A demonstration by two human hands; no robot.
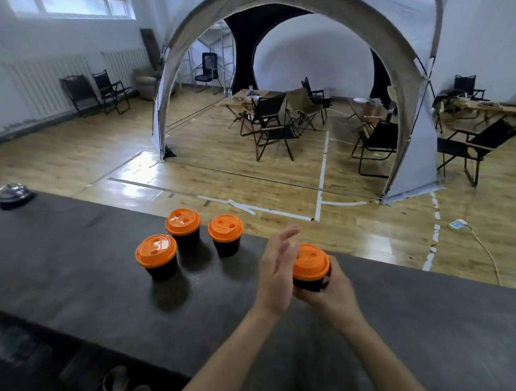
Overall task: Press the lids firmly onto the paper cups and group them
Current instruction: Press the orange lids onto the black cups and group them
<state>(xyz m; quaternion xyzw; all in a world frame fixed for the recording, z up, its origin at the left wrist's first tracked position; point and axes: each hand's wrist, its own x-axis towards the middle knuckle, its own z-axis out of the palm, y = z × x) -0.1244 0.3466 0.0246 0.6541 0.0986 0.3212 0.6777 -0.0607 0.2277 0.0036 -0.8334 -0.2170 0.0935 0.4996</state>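
Right hand [335, 291]: wrapped round the lidded cup [310, 265], over the bench [76, 262].
Left hand [276, 273]: fingers straight, at that cup's 9 o'clock.
Three capped cups [182, 226]: clustered at the hands' 10 o'clock.

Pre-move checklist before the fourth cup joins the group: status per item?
1. Lid sits on the held cup: ok.
2. Lid snapped down all round: cannot tell.
3. Right hand grips the cup's body: ok.
4. Left hand pressing on the lid top: not ok. It is open, fingers straight, beside the lid.
5. Three lidded cups upright and close together: ok.
6. Bare counter between the group and the held cup: ok.
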